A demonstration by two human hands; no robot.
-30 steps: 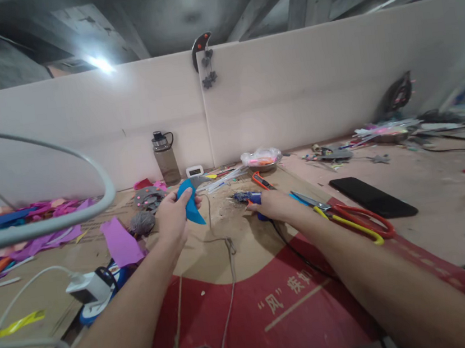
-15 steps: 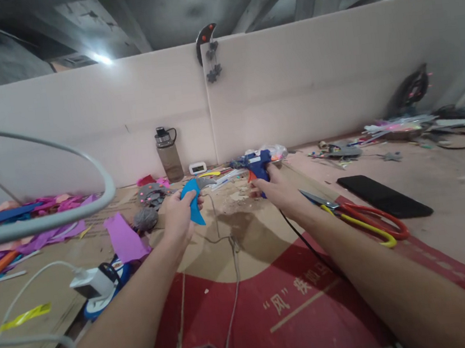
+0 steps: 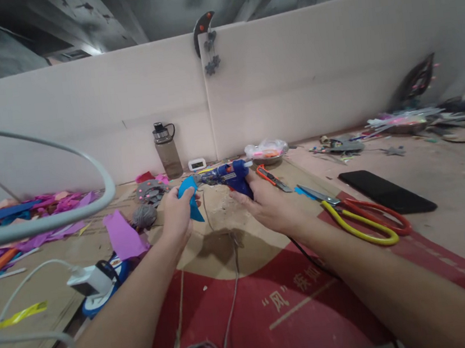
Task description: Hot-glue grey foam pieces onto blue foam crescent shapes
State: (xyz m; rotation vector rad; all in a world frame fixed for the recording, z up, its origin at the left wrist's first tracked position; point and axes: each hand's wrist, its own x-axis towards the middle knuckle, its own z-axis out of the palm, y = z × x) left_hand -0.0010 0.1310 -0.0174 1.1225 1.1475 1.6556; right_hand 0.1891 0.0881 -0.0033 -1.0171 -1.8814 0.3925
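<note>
My left hand (image 3: 176,213) pinches a blue crescent-shaped felt piece (image 3: 195,208) between thumb and fingers, above the cardboard. My right hand (image 3: 266,202) is wrapped round the handle of a blue hot glue gun (image 3: 238,176). Its nozzle points left, close to the upper part of the felt; whether they touch I cannot tell. A whitish glue stick end pokes out of the gun's back. A thin grey string (image 3: 236,269) hangs or lies below my left hand and runs down across the cardboard mat (image 3: 217,322).
Right of my right hand lie an orange utility knife (image 3: 273,178), scissors with red and yellow handles (image 3: 361,223) and a black phone (image 3: 387,191). A bottle (image 3: 168,153) stands by the wall. Purple felt (image 3: 125,235), grey yarn (image 3: 144,215) and a white plug (image 3: 89,283) lie left.
My right hand has lifted the glue gun off the cardboard, and its nozzle has come left to the blue felt. My left hand has kept hold of the felt almost in place.
</note>
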